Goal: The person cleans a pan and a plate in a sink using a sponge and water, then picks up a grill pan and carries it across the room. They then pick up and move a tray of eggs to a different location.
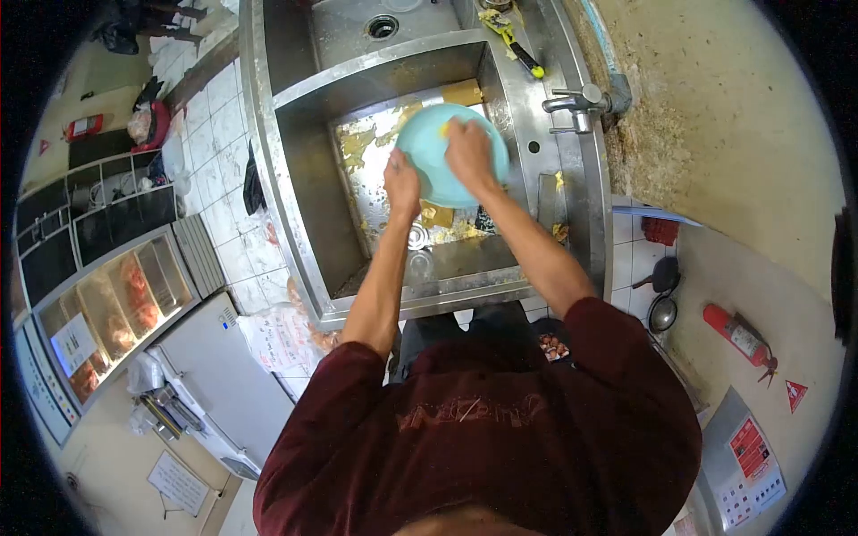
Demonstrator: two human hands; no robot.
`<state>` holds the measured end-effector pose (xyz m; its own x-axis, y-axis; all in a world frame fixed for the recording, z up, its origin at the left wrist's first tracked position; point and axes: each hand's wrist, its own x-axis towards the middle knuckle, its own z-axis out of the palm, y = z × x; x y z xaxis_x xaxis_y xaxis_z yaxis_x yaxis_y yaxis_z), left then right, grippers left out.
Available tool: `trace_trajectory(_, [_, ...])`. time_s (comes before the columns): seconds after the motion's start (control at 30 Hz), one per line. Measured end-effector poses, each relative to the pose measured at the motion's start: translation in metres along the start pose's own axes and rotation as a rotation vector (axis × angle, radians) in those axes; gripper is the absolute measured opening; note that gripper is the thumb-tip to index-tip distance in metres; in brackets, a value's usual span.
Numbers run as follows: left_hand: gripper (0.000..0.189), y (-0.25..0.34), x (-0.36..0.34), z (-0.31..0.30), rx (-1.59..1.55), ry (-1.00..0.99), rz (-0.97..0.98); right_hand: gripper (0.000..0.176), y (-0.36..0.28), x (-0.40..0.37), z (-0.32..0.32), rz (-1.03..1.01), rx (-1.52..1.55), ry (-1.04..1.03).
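A light blue plate (pixel 425 143) is held tilted over the right-hand basin of a steel sink (pixel 304 170). My left hand (pixel 401 186) grips it by the left rim, fingers closed on the edge. Inside the plate, my right hand (pixel 470 159) is closed and pressed to its surface. A bit of yellow sponge (pixel 444 130) shows at those fingertips; the rest is hidden by the hand. Wet yellowish scraps and brown pieces lie on the basin floor below, and a clear round glass or lid (pixel 418 237) is near its front.
A tap (pixel 579 107) stands at the sink's right edge. On the ledge behind it lies a yellow-green and black handled tool (pixel 518 45). Another basin with a drain (pixel 382 28) adjoins beyond. A fire extinguisher (pixel 740 335) hangs right; a display fridge (pixel 116 304) stands left.
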<state>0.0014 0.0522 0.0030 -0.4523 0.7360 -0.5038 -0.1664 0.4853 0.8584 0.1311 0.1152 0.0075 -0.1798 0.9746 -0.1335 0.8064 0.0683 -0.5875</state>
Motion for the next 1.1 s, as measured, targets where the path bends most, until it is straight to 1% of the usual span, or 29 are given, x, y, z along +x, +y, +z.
trace_trajectory(0.03, [0.045, -0.009, -0.012, 0.010, 0.118, 0.034, 0.082, 0.014, 0.004, 0.013, 0.003, 0.021, 0.032, 0.346])
trace_trajectory(0.07, [0.045, -0.016, -0.019, 0.017, 0.236, 0.069, 0.165, 0.014, 0.006, 0.012, 0.016, -0.153, 0.049, 0.265])
trace_trajectory(0.1, [0.045, -0.015, -0.014, 0.018, 0.205, 0.080, 0.130, 0.013, 0.005, 0.010, 0.032, -0.324, 0.063, 0.187])
trace_trajectory(0.13, [0.045, -0.013, -0.010, 0.014, 0.129, 0.039, 0.055, 0.012, 0.006, 0.009, 0.045, -0.496, 0.073, 0.106])
trace_trajectory(0.17, [0.044, 0.011, -0.012, 0.009, 0.049, 0.002, -0.022, 0.016, -0.012, -0.013, 0.027, -0.469, 0.191, -0.040])
trace_trajectory(0.2, [0.044, 0.025, -0.014, 0.001, -0.030, -0.029, -0.100, 0.019, -0.011, -0.020, 0.017, -0.388, 0.120, -0.083])
trace_trajectory(0.27, [0.044, 0.017, -0.010, -0.006, -0.030, -0.032, -0.062, 0.026, 0.005, -0.026, 0.000, -0.222, -0.020, -0.151])
trace_trajectory(0.3, [0.044, 0.016, -0.019, -0.001, -0.009, -0.031, -0.048, 0.023, 0.007, -0.014, -0.003, -0.042, -0.077, -0.029])
trace_trajectory(0.33, [0.044, 0.013, -0.030, 0.005, 0.012, -0.032, -0.038, 0.021, 0.008, 0.000, -0.004, -0.035, -0.034, 0.215])
trace_trajectory(0.37, [0.045, 0.011, -0.040, 0.016, 0.254, 0.010, 0.010, 0.019, 0.002, 0.015, 0.003, -0.108, -0.046, 0.241])
trace_trajectory(0.4, [0.044, 0.005, -0.036, 0.017, 0.104, 0.008, -0.008, 0.018, -0.008, 0.023, 0.007, -0.183, -0.057, 0.261])
trace_trajectory(0.47, [0.043, 0.001, -0.018, 0.014, -0.182, 0.005, -0.038, 0.016, -0.025, 0.007, 0.013, -0.445, 0.189, -0.145])
trace_trajectory(0.5, [0.042, 0.004, -0.011, -0.001, -0.166, -0.035, -0.042, 0.015, -0.029, -0.012, 0.009, -0.443, 0.233, -0.233])
trace_trajectory(0.53, [0.042, 0.009, -0.001, -0.017, -0.156, -0.079, -0.042, 0.014, -0.014, -0.021, 0.011, -0.432, 0.145, -0.236])
trace_trajectory(0.57, [0.041, 0.034, -0.007, -0.024, -0.062, -0.049, -0.078, 0.013, 0.015, -0.031, 0.021, -0.421, 0.057, -0.231])
trace_trajectory(0.6, [0.040, 0.045, -0.011, -0.022, -0.084, 0.037, -0.041, 0.012, 0.022, -0.039, 0.020, -0.409, -0.031, -0.232])
trace_trajectory(0.67, [0.041, 0.059, -0.027, -0.020, -0.046, -0.060, -0.013, 0.011, 0.022, -0.015, 0.014, -0.096, -0.082, 0.067])
trace_trajectory(0.7, [0.042, 0.050, -0.027, -0.013, 0.102, -0.033, 0.052, 0.010, 0.015, -0.001, 0.007, 0.062, -0.101, 0.215])
trace_trajectory(0.73, [0.044, 0.035, -0.028, -0.004, 0.252, -0.005, 0.116, 0.010, 0.000, 0.013, 0.003, -0.044, -0.055, 0.257])
trace_trajectory(0.77, [0.047, 0.026, -0.030, 0.005, 0.105, -0.039, 0.072, 0.010, -0.020, 0.026, 0.004, -0.150, -0.008, 0.298])
trace_trajectory(0.8, [0.047, 0.026, -0.031, 0.008, -0.002, -0.092, -0.032, 0.009, -0.033, 0.031, 0.007, -0.253, 0.042, 0.339])
trace_trajectory(0.87, [0.045, 0.035, -0.017, 0.003, -0.150, 0.012, -0.025, 0.008, -0.048, 0.006, 0.011, -0.401, 0.246, 0.033])
trace_trajectory(0.9, [0.044, 0.040, -0.008, -0.008, -0.193, -0.012, -0.028, 0.007, -0.051, -0.008, 0.012, -0.478, 0.337, -0.121])
trace_trajectory(0.93, [0.043, 0.042, 0.001, -0.021, -0.238, -0.032, -0.032, 0.013, -0.040, -0.026, 0.013, -0.490, 0.327, -0.278])
trace_trajectory(0.97, [0.042, 0.060, -0.006, -0.028, -0.274, -0.030, 0.046, 0.015, -0.031, -0.043, 0.001, -0.444, 0.251, -0.364])
trace_trajectory(1.0, [0.042, 0.065, 0.001, -0.037, -0.237, 0.004, -0.013, 0.016, -0.025, -0.053, -0.007, -0.397, 0.173, -0.447])
trace_trajectory(1.07, [0.037, 0.062, -0.003, -0.034, -0.057, 0.034, 0.057, 0.016, -0.022, -0.036, -0.010, -0.227, -0.045, -0.183])
trace_trajectory(1.1, [0.038, 0.058, -0.013, -0.031, -0.012, 0.015, 0.072, 0.016, -0.020, -0.024, -0.010, -0.138, -0.149, -0.051])
